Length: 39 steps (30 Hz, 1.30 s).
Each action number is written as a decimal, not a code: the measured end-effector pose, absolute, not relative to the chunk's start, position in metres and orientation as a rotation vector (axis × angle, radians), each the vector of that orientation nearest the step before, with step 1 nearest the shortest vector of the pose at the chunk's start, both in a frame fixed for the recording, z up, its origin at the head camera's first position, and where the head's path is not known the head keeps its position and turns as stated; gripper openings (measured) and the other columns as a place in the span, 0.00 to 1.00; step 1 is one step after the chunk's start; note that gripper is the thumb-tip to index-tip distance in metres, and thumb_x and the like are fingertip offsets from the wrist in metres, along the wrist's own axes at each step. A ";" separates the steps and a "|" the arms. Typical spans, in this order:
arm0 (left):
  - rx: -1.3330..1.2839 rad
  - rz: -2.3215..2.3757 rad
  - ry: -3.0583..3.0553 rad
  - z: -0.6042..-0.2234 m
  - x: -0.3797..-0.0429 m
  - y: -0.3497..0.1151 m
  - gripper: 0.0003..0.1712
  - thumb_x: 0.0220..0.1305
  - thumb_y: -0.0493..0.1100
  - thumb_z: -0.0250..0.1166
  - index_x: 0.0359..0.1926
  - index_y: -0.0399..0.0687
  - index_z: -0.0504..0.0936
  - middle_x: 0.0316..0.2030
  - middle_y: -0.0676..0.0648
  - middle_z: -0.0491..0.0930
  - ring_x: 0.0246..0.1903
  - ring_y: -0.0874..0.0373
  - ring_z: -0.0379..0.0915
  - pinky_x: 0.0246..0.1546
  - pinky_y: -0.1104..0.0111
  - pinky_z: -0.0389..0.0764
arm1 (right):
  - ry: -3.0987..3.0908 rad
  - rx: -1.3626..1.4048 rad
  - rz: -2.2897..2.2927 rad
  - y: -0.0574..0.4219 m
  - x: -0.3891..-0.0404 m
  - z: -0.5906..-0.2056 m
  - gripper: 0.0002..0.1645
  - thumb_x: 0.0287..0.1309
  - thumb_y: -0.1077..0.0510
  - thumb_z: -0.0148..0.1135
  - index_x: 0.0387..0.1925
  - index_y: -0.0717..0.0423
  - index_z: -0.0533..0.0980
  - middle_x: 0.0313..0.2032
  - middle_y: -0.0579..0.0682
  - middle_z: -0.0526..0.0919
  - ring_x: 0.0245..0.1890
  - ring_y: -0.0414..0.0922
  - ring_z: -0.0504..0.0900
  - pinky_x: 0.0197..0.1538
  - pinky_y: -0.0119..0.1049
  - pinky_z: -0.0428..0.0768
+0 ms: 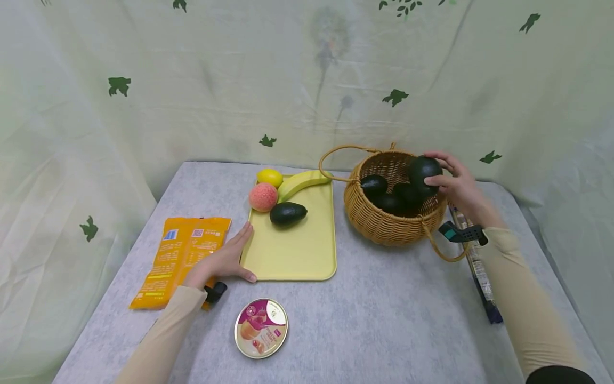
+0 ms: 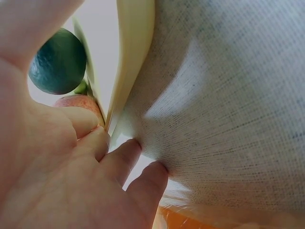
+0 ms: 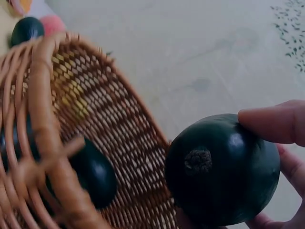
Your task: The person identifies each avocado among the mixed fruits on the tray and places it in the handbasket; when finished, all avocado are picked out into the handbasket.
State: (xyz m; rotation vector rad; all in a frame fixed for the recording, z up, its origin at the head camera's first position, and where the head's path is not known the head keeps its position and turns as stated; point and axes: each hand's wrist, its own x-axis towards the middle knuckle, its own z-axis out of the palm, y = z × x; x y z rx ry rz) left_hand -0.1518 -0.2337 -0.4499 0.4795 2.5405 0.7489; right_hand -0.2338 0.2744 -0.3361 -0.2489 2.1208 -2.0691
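My right hand (image 1: 458, 184) grips a dark green avocado (image 1: 425, 175) between thumb and fingers, over the right side of the wicker basket (image 1: 384, 226). Its rough stem scar shows in the right wrist view. Several more avocados (image 1: 374, 184) lie inside the basket. With fingers spread, my left hand (image 1: 227, 258) rests at the left edge of the yellow tray (image 1: 292, 256). The tray carries one avocado (image 1: 288, 214), a banana (image 1: 302, 183), a pink peach (image 1: 263, 197) and a lemon (image 1: 269, 177), grouped toward its far end.
An orange packet (image 1: 179, 256) lies left of the tray, partly behind my left hand. A round can (image 1: 261, 328) stands in front of the tray. Right of the basket, a long dark packet (image 1: 482, 280) lies partly under my right forearm. The basket's handles (image 1: 336, 152) flop outward.
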 end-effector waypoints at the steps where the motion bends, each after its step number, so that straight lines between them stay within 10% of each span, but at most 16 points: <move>1: 0.483 0.750 2.541 -0.450 -0.152 -0.234 0.73 0.43 0.56 0.78 0.72 0.27 0.37 0.72 0.31 0.30 0.71 0.37 0.33 0.67 0.46 0.44 | 2.121 -0.243 -2.072 0.278 -0.234 -0.336 0.31 0.62 0.69 0.57 0.66 0.52 0.64 0.58 0.51 0.58 0.48 0.43 0.75 0.40 0.30 0.80; 8: 0.492 0.761 2.546 -0.449 -0.151 -0.233 0.73 0.43 0.56 0.78 0.71 0.27 0.37 0.72 0.31 0.31 0.71 0.36 0.33 0.68 0.46 0.44 | 2.346 -0.237 -1.771 0.286 -0.237 -0.335 0.31 0.64 0.62 0.60 0.66 0.51 0.63 0.64 0.50 0.54 0.50 0.45 0.73 0.43 0.30 0.79; 20: 0.492 0.768 2.556 -0.448 -0.149 -0.233 0.72 0.43 0.55 0.78 0.71 0.26 0.38 0.72 0.30 0.32 0.70 0.35 0.34 0.67 0.46 0.45 | 2.634 -0.498 -1.095 0.272 -0.244 -0.331 0.23 0.59 0.62 0.63 0.56 0.59 0.70 0.64 0.60 0.64 0.64 0.63 0.59 0.59 0.63 0.63; 39: 0.492 0.749 2.552 -0.448 -0.150 -0.234 0.73 0.43 0.56 0.78 0.71 0.26 0.37 0.72 0.31 0.31 0.70 0.36 0.34 0.67 0.46 0.45 | 2.538 -0.497 -1.298 0.250 -0.237 -0.327 0.21 0.67 0.58 0.56 0.58 0.62 0.68 0.57 0.59 0.73 0.55 0.53 0.73 0.50 0.36 0.75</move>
